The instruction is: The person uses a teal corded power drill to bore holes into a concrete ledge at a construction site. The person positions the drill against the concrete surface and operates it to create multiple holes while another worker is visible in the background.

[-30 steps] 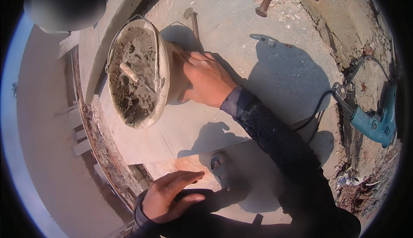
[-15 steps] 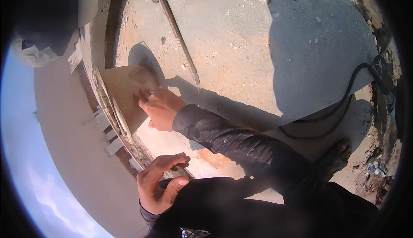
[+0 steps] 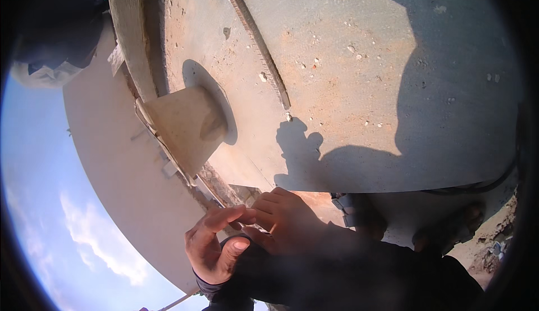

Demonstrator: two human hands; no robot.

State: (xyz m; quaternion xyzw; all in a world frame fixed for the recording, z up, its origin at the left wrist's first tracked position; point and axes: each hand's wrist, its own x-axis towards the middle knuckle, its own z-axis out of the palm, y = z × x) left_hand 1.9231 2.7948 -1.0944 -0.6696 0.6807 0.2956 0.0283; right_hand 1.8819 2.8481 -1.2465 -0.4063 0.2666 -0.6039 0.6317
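**Cream bucket (image 3: 178, 121) between grey slab (image 3: 359, 27) and blue sky (image 3: 28, 198)**

At 9 o'clock, the bucket is cream to beige, faintly mottled, with a browner shaded patch towards its base. The slab, spanning 12 to 3 o'clock, is pale grey, blotched with rusty orange and flecked with whitish crumbs (image 3: 351, 48). A brown rod (image 3: 252, 33) at 12 o'clock shows close ribbing (a regular crosswise pattern). The broad shadow (image 3: 460, 80) at 2 o'clock is blue-grey. At 5 o'clock, the right sleeve (image 3: 365, 269) is black. White clouds (image 3: 101, 238) streak the blue at 8 o'clock.
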